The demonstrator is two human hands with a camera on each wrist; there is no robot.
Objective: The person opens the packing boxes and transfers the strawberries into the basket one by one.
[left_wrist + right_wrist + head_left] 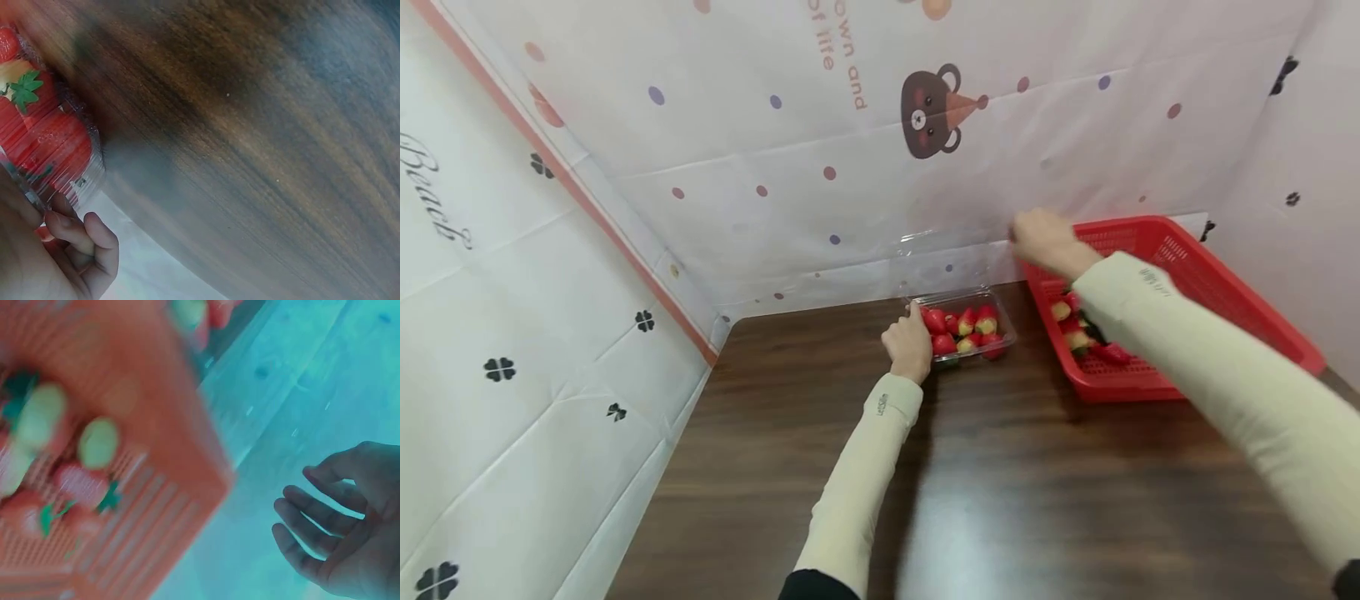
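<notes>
A clear plastic clamshell box (1009,332) stands near the wall with its see-through lid raised at the back. Several strawberries (943,344), red with some pale patches, fill its base. My left hand (908,343) grips the box's left end; in the left wrist view its fingers (103,247) are curled at the clear wall. Over by the left back corner of the red basket (1120,387) is my right hand (1048,242), blurred in the head view. In the right wrist view its fingers (306,528) are loosely bent, with nothing held, beside the basket's corner.
More strawberries (1111,353) lie inside the basket at its left end, partly behind my right sleeve (1195,350). Brown wood-grain tabletop (760,450) extends in front and to the left. A printed white sheet (760,233) hangs behind the box.
</notes>
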